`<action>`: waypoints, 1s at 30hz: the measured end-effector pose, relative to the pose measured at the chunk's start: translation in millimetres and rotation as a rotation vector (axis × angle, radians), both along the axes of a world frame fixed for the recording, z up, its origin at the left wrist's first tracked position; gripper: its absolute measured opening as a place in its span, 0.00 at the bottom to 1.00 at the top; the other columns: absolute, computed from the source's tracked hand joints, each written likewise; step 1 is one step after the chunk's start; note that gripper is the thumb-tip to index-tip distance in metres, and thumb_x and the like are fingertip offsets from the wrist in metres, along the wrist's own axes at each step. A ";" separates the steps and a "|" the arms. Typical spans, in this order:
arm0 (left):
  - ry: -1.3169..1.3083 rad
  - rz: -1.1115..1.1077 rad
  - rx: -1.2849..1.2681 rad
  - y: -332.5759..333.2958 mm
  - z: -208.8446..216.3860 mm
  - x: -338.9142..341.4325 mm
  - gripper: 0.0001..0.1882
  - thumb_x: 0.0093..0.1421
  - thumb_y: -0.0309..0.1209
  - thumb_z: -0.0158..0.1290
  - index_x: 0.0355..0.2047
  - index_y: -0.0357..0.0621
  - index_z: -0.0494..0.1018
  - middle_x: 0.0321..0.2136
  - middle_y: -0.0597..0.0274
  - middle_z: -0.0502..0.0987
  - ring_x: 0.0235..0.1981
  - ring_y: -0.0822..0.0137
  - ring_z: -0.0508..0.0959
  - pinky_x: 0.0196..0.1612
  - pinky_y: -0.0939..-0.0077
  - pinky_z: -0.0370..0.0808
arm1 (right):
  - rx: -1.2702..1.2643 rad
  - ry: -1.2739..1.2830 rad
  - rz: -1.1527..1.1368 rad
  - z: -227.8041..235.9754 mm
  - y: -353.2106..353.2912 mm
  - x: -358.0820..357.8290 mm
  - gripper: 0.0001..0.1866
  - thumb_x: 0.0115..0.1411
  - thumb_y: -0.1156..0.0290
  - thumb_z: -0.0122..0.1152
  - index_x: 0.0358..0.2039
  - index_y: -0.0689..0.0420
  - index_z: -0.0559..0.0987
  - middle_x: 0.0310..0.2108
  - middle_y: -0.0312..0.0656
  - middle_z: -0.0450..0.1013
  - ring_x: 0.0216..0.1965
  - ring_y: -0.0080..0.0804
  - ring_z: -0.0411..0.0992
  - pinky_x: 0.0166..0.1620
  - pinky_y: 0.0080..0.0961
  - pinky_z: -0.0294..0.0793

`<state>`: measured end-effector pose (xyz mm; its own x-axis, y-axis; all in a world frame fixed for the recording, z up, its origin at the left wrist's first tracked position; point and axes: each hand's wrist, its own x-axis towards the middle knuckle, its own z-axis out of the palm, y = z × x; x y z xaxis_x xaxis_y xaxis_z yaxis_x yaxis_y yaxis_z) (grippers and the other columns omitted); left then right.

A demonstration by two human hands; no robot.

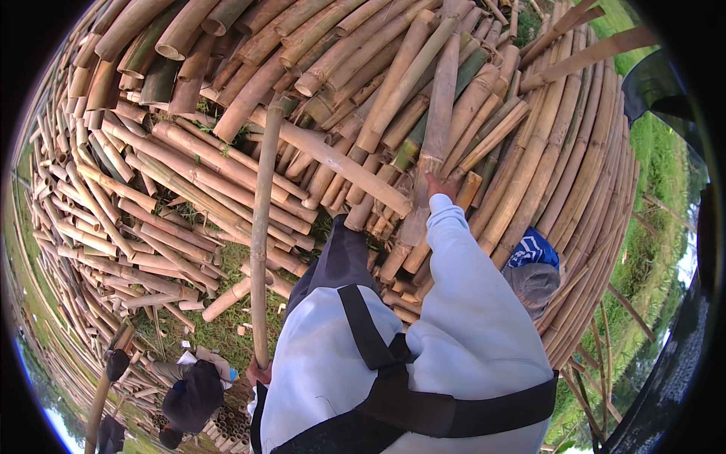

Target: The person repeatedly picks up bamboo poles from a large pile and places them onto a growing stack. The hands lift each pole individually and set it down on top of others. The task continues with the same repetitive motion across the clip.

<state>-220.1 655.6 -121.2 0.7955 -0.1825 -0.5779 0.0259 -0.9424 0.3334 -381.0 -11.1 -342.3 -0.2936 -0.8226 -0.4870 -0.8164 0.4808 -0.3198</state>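
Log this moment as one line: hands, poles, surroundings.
left hand: holding long pole by its near end | right hand: on thick pole, grip unclear | around: cut bamboo piles

Bright daylight, fisheye bending, black rim.

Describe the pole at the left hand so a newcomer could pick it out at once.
From the bamboo pile filling the upper picture, look down to the grass left of the person's pale top. A long bamboo pole crosses in front of it, its lower end at the left hand. It runs nearly straight up the picture, while the pieces behind it mostly slant.
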 end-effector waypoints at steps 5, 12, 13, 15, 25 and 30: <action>-0.028 0.068 0.061 -33.9 30.5 5.8 0.15 0.44 0.33 0.60 0.32 0.38 0.75 0.20 0.44 0.76 0.23 0.48 0.80 0.29 0.59 0.75 | 0.214 0.165 0.123 2.0 -4.7 32.8 0.61 0.43 0.45 0.75 0.67 0.66 0.53 0.65 0.61 0.58 0.65 0.54 0.60 0.68 0.38 0.60; -0.066 -0.021 0.139 -40.2 47.9 3.8 0.13 0.43 0.33 0.59 0.28 0.38 0.74 0.18 0.45 0.75 0.22 0.46 0.79 0.28 0.59 0.74 | 0.127 0.136 0.087 47.3 -6.1 35.4 0.57 0.40 0.55 0.76 0.65 0.65 0.56 0.59 0.60 0.67 0.57 0.52 0.70 0.61 0.37 0.69; -0.056 -0.012 0.118 -47.5 46.6 8.0 0.13 0.42 0.33 0.59 0.28 0.39 0.74 0.18 0.45 0.75 0.22 0.46 0.79 0.28 0.59 0.74 | 0.050 0.088 0.131 46.9 -9.1 21.4 0.53 0.39 0.56 0.76 0.63 0.65 0.60 0.57 0.59 0.69 0.55 0.52 0.71 0.58 0.38 0.71; -0.037 0.019 0.077 -62.0 43.3 9.9 0.14 0.42 0.34 0.59 0.28 0.39 0.74 0.19 0.44 0.76 0.22 0.45 0.79 0.28 0.58 0.74 | -0.107 -0.007 0.232 45.5 -21.7 -6.0 0.46 0.38 0.58 0.75 0.57 0.66 0.68 0.52 0.59 0.73 0.51 0.51 0.75 0.54 0.39 0.74; -0.097 -0.055 0.047 -37.3 8.7 19.9 0.22 0.40 0.35 0.59 0.38 0.38 0.79 0.21 0.43 0.77 0.25 0.43 0.80 0.33 0.56 0.77 | -0.126 -0.496 0.242 111.0 -21.6 -4.1 0.28 0.39 0.61 0.76 0.39 0.65 0.81 0.34 0.44 0.79 0.34 0.36 0.77 0.43 0.30 0.74; -0.040 0.022 0.001 -20.1 0.5 0.8 0.23 0.40 0.36 0.61 0.39 0.40 0.79 0.22 0.43 0.78 0.26 0.43 0.80 0.33 0.56 0.77 | -0.233 -0.683 0.199 137.4 -5.8 31.2 0.26 0.41 0.64 0.74 0.39 0.66 0.81 0.34 0.42 0.79 0.34 0.32 0.76 0.42 0.28 0.74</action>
